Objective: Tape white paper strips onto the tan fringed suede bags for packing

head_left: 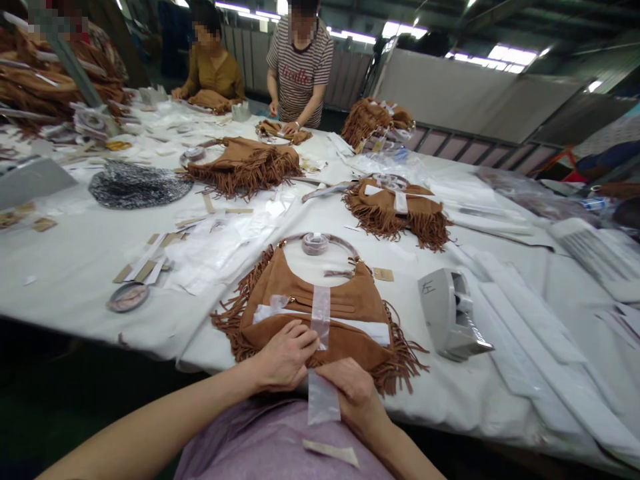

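Observation:
In front of me a brown fringed handbag (pixel 285 277) lies on the white-covered table. A white padded strip (pixel 367 330) crosses its front, and a clear plastic band (pixel 321 308) runs over that strip. My left hand (pixel 289 352) is closed at the bag's lower edge, its fingers bent over the suede. Beside it, my right hand (pixel 354 385) pinches a clear plastic strip (pixel 323 400) that hangs down over my lap. A wrapped strap coil (pixel 315 244) sits inside the handle's loop. The undersides of both hands are hidden.
To the right stands a grey tape dispenser (pixel 443 310), with long white strips (pixel 530 340) beyond it. More fringed bags (pixel 400 207) lie farther back. At left are a tape roll (pixel 127 297) and a black-and-white bundle (pixel 137 183). Two people work across the table.

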{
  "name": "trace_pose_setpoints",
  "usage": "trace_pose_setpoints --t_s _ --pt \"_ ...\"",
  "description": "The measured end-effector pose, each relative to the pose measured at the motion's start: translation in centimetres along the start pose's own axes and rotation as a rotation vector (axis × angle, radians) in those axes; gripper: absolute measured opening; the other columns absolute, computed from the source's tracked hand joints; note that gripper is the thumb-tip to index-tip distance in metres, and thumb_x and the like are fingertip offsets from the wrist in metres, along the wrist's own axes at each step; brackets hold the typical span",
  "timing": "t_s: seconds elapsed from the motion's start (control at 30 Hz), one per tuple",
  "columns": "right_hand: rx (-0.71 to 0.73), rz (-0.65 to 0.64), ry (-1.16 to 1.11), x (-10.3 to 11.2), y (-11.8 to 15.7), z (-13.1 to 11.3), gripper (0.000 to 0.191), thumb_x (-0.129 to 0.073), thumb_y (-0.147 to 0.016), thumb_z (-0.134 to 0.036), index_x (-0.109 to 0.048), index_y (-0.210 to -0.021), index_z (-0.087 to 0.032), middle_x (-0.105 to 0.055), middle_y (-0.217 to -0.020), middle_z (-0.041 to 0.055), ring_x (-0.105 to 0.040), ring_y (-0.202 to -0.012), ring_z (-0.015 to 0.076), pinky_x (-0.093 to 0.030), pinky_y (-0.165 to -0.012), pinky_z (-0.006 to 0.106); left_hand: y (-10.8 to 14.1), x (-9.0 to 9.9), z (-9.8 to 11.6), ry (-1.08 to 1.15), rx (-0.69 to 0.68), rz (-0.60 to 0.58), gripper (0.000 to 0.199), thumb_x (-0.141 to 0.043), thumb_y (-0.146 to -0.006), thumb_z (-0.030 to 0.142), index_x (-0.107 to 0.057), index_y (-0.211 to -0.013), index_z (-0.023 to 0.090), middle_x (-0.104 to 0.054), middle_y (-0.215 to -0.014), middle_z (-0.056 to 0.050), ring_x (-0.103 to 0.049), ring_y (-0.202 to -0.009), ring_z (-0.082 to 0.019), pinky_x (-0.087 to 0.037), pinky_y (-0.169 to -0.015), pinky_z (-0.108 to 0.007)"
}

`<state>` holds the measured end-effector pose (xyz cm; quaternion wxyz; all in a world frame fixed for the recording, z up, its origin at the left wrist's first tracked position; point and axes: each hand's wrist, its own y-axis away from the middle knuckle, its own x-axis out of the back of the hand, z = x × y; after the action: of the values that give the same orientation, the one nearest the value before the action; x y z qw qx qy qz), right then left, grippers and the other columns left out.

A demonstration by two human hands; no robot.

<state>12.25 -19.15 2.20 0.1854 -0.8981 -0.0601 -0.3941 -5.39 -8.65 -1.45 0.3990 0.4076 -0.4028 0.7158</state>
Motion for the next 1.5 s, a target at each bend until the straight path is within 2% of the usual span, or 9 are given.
trace_pose_setpoints --t_s 0.23,0.4,0.6,0.9,1.07,1.17,1.27,1.37,1.5 --pt "-0.111 -0.024 -0.011 1.5 -2.5 1.1 0.031 -0.043 -0.087 -0.018 -0.067 -0.105 -0.025 -0.072 -0.095 0.0027 -0.066 -0.084 0.0169 -0.051 -0.076 0.030 0.6 -0.4 0.7 0.015 0.058 0.090 0.038 -0.060 -0.080 0.045 -0.059 -0.108 0.020 -0.060 -0.110 -0.006 -0.050 -0.102 -0.023 -0.023 -0.108 -0.049" --pt "-0.284 -0.002 -0.092 2.4 -5.4 3.0 0.022 -0.048 -0.088 -0.028 -0.070 -0.090 -0.024 -0.072 -0.087 0.0014 -0.066 -0.077 0.0182 -0.052 -0.071 0.029 -0.1 -2.3 1.8 0.010 0.244 0.253 0.010 -0.054 -0.089 0.028 -0.058 -0.092 0.019 -0.063 -0.087 -0.002 -0.053 -0.085 -0.018 -0.036 -0.094 -0.044" --pt "-0.299 0.006 -0.072 2.4 -8.3 5.8 0.020 -0.054 -0.087 -0.032 -0.068 -0.078 -0.021 -0.068 -0.077 0.0019 -0.062 -0.070 0.0171 -0.047 -0.067 0.028 -1.4 -2.5 1.9 0.046 0.411 0.284 0.033 -0.052 -0.088 0.022 -0.045 -0.120 0.015 -0.064 -0.084 -0.004 -0.057 -0.076 -0.020 -0.040 -0.079 -0.040" --pt "-0.354 -0.022 0.089 0.1 -8.5 9.0 0.023 -0.054 -0.089 -0.036 -0.062 -0.074 -0.020 -0.062 -0.073 0.0015 -0.059 -0.071 0.0161 -0.042 -0.065 0.027 -2.6 -2.8 1.1 0.003 0.386 0.365 0.031 -0.043 -0.089 0.017 -0.047 -0.120 0.014 -0.064 -0.077 -0.005 -0.057 -0.071 -0.018 -0.040 -0.078 -0.039" --pt "-0.381 -0.005 0.135 -0.6 -8.3 9.7 0.026 -0.052 -0.089 -0.040 -0.059 -0.074 -0.021 -0.061 -0.071 0.0008 -0.057 -0.069 0.0157 -0.041 -0.064 0.026 -2.7 -2.9 1.0 -0.086 0.375 0.266 0.016 -0.046 -0.089 0.017 -0.058 -0.098 0.017 -0.059 -0.073 -0.004 -0.053 -0.070 -0.018 -0.041 -0.074 -0.037" --pt "-0.384 0.002 0.144 -0.8 -8.2 9.8 0.027 -0.051 -0.090 -0.040 -0.058 -0.073 -0.021 -0.059 -0.071 0.0004 -0.057 -0.069 0.0154 -0.041 -0.064 0.026 -2.8 -2.7 1.0 -0.114 0.359 0.252 0.021 -0.042 -0.089 0.013 -0.061 -0.097 0.018 -0.061 -0.084 -0.007 -0.055 -0.080 -0.020 -0.043 -0.076 -0.038" --pt "-0.378 0.002 0.137 -0.8 -8.1 9.8 0.027 -0.049 -0.091 -0.039 -0.057 -0.073 -0.021 -0.058 -0.071 0.0003 -0.056 -0.070 0.0154 -0.041 -0.065 0.026 -2.7 -2.7 1.0 -0.124 0.219 0.240 0.032 -0.036 -0.089 0.011 -0.059 -0.112 0.016 -0.057 -0.120 -0.013 -0.050 -0.113 -0.023 -0.038 -0.098 -0.044" --pt "-0.378 0.016 0.136 -0.9 -8.1 9.7 0.027 -0.048 -0.091 -0.037 -0.056 -0.072 -0.021 -0.059 -0.070 0.0007 -0.056 -0.069 0.0153 -0.041 -0.066 0.027 -2.3 -2.9 1.1 -0.203 0.125 0.112 0.045 -0.039 -0.094 0.031 -0.045 -0.134 0.011 -0.040 -0.144 -0.014 -0.032 -0.135 -0.026 -0.026 -0.110 -0.045" --pt "-0.395 0.043 0.158 -1.3 -8.1 9.8 0.027 -0.050 -0.090 -0.037 -0.056 -0.070 -0.020 -0.059 -0.069 0.0008 -0.056 -0.069 0.0153 -0.042 -0.067 0.027 -1.6 -3.5 1.1 -0.277 0.119 -0.017 0.077 -0.040 -0.088 0.062 -0.031 -0.143 0.009 -0.028 -0.151 -0.015 -0.020 -0.141 -0.029 -0.016 -0.114 -0.045"
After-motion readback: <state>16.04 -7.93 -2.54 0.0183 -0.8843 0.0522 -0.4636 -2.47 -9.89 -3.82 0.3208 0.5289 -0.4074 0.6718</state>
